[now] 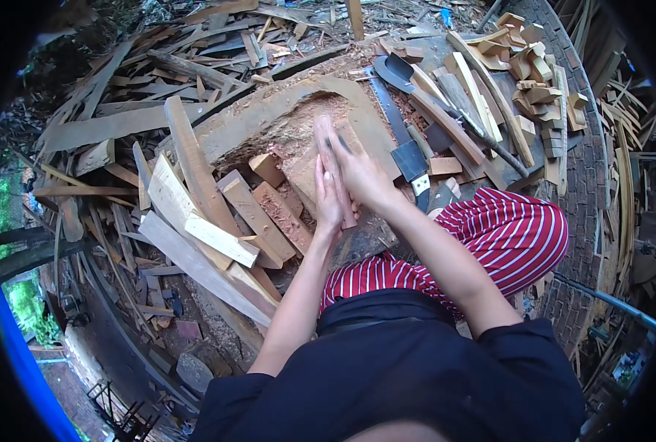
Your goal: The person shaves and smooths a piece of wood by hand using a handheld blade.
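Observation:
A narrow reddish wooden strip points away from me, above a hollowed wooden work block. My left hand is closed around the strip's lower left side. From the right, my right hand grips the same strip, its fingers pressed along the upper part. A small dark patch shows at the right fingertips; I cannot make out what it is. The right hand hides part of the strip, whose near end shows below both hands.
To the right lie a long flat metal blade and a curved black tool head by a wooden handle. Cut wood blocks are piled at far right. Planks lean at left. My striped trouser leg is close by.

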{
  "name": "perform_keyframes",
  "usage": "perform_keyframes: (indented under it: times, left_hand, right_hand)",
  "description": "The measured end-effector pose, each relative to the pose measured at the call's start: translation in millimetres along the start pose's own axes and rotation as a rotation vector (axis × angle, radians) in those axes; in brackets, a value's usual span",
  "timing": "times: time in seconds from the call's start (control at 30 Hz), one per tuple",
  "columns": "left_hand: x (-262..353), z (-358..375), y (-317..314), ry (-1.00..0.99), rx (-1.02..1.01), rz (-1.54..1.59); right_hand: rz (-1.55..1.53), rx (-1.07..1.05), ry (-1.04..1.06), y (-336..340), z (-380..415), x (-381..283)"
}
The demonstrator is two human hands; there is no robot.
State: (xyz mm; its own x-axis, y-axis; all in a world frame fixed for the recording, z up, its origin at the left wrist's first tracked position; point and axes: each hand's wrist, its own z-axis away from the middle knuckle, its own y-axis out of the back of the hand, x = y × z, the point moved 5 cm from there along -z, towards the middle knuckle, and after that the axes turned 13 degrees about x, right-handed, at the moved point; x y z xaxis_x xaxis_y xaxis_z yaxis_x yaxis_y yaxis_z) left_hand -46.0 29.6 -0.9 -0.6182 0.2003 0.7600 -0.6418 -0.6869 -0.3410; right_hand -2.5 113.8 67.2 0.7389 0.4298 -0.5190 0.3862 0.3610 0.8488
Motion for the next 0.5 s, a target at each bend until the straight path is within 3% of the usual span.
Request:
perform_keyframes:
  times: [0.03, 0.13, 0.27, 0.33, 0.4, 0.5]
  left_hand:
    - [3, -1, -3, -0.053, 0.057, 0.046]
    - [9, 9, -4, 0.055, 0.006, 0.006]
    - [5, 8, -2, 0.123, 0.014, 0.013]
    - [0, 4, 2, 0.116, -0.059, -0.068]
    - [2, -3, 0, -0.139, 0.025, 0.016]
    - [4, 0, 2, -0.106, 0.031, -0.015]
  right_hand:
    - [-0.038, -0.121, -0.073, 2, 15, -2]
    - [-0.103, -0.109, -0.06, 5, 9, -5]
    - [0.009, 0.114, -0.018, -25, -53, 26]
    - [0.017, 0.14, 0.011, -12, -26, 13]
    - [0.02, -0.035, -0.013, -1, 20, -2]
    - [0.144, -0.025, 0.062, 6, 39, -7]
